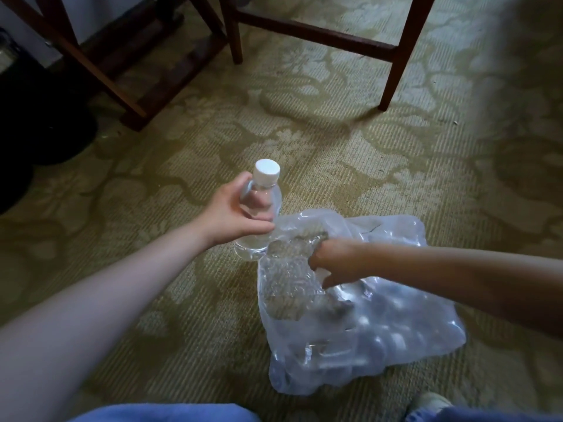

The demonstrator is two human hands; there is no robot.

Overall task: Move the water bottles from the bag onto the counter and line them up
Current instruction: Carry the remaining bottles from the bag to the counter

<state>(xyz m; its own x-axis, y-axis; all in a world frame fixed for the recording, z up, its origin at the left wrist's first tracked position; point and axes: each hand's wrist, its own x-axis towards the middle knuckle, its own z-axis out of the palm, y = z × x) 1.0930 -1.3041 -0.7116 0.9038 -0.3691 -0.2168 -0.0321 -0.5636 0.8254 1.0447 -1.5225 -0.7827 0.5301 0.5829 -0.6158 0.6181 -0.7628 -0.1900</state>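
A clear plastic bag [380, 324] lies on the patterned carpet, and several water bottles with white caps show dimly through it. My left hand [231, 211] grips a clear water bottle [262, 193] with a white cap, upright, just left of the bag's opening. My right hand [338, 263] is at the mouth of the bag, fingers curled into the crumpled plastic. What the fingers hold inside is hidden by the film.
Dark wooden chair legs [393, 56] and a crossbar stand on the carpet beyond the bag. More wooden legs [100, 71] are at the upper left, beside a dark object [39, 117]. My blue trousers [170, 414] fill the bottom edge.
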